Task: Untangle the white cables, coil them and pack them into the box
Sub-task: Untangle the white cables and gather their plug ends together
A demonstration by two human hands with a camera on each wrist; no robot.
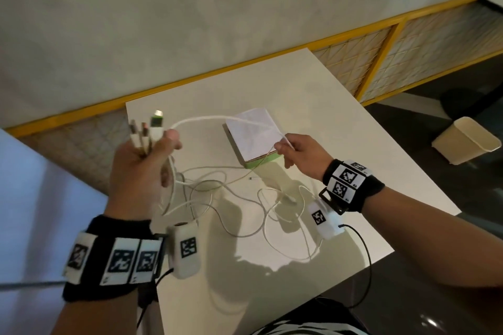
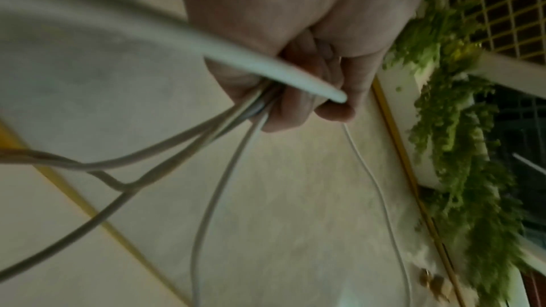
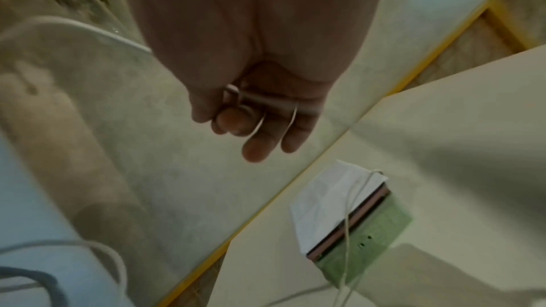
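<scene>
Centrally, a pale rectangular tabletop (image 1: 340,144) stands against a grey wall with a yellow-framed lattice panel (image 1: 381,57); a cream waste bin (image 1: 466,140) sits on the dark floor to the right. On the table lies a flat green cardboard box with a white lid (image 1: 251,136), apparently closed. Thin white cables (image 1: 217,198) sprawl in loose, crossing loops near it, partly lifted. The left hand (image 1: 141,163) is clenched round a bundle of plug ends (image 1: 147,130); the right hand (image 1: 299,155) pinches a single strand above the box. These cables look light, limp and smooth; holding them near the stiffer plugs probably gives the surest control.
</scene>
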